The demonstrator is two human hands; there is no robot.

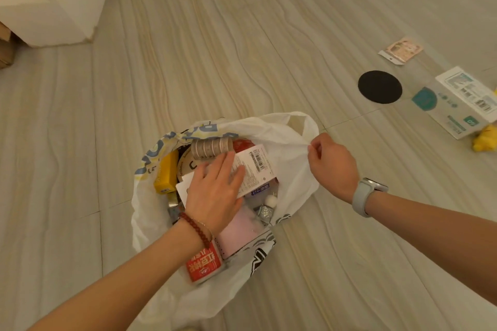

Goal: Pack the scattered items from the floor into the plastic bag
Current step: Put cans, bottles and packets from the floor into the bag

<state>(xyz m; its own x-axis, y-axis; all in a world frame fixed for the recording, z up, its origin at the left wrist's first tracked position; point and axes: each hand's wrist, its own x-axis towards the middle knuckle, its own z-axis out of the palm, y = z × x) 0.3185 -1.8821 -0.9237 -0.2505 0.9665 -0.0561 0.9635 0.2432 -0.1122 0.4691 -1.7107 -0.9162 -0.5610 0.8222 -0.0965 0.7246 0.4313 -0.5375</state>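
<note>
The left hand (215, 193) lies flat, fingers spread, palm down on a white barcoded package (252, 166) inside the plastic bag (290, 166) at lower centre of the frame. The right hand (332, 165) pinches the bag's right rim between thumb and fingers, holding it open. At the right of the frame, a black disc (379, 87), a small packet (400, 50), a printed box (462, 102) and a yellow toy (485, 138) lie on the floor (188, 62). A white box (51, 0) stands upper left.

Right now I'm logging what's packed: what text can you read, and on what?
Red packet: Chinese characters, upside down, too blurred to quote.
Bag: large blue letters, folded, unreadable.
White card: barcode and fine print, too small.
Round tin: "C", rest hidden.
Floor box: print too small.
</note>
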